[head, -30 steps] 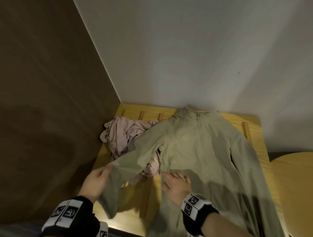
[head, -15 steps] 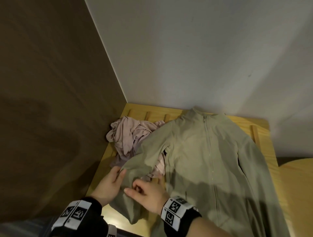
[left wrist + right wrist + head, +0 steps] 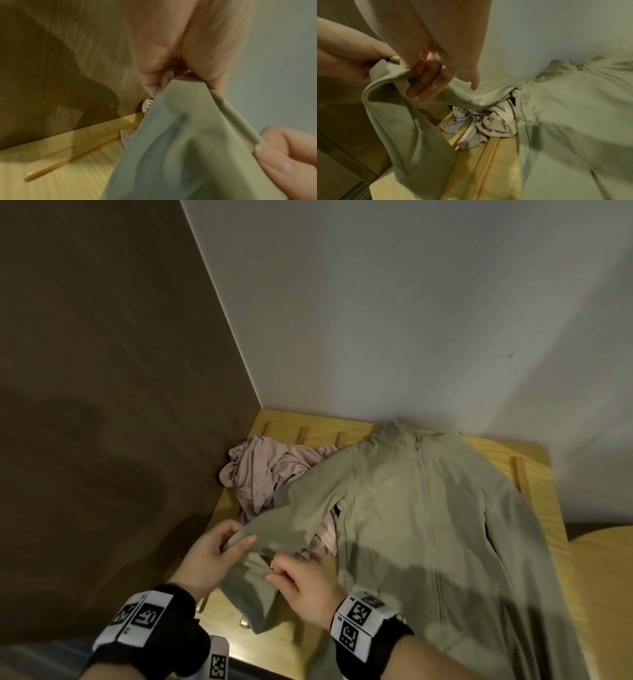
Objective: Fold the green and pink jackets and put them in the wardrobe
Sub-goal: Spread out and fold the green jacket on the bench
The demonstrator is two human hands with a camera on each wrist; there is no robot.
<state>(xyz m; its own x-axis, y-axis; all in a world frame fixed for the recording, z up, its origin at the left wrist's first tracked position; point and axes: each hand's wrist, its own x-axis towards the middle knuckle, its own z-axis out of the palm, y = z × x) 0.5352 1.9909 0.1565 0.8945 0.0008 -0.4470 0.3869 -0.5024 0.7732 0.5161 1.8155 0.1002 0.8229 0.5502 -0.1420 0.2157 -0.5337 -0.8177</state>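
Observation:
The green jacket [image 3: 421, 518] lies flat and zipped on the slatted wooden surface [image 3: 548, 508], collar toward the wall. Its left sleeve [image 3: 291, 518] is lifted off the wood. My left hand [image 3: 219, 546] pinches that sleeve at a fold, thumb on top; the left wrist view shows the green sleeve [image 3: 180, 142] held between thumb and fingers. My right hand [image 3: 298, 580] grips the same sleeve lower down, and its fingers [image 3: 426, 81] curl round the cloth. The pink jacket [image 3: 267, 474] lies crumpled at the back left, partly under the sleeve; in the right wrist view the pink jacket [image 3: 484, 124] shows below it.
A brown wood-grain panel [image 3: 102, 405] stands close on the left and a white wall [image 3: 411, 320] runs behind. A rounded wooden piece [image 3: 606, 594] adjoins at the right. The sleeve cuff [image 3: 257, 611] hangs near the front edge.
My right hand left the jacket's body and came left to grip the sleeve beside my left hand. The sleeve has been raised and bent at a fold.

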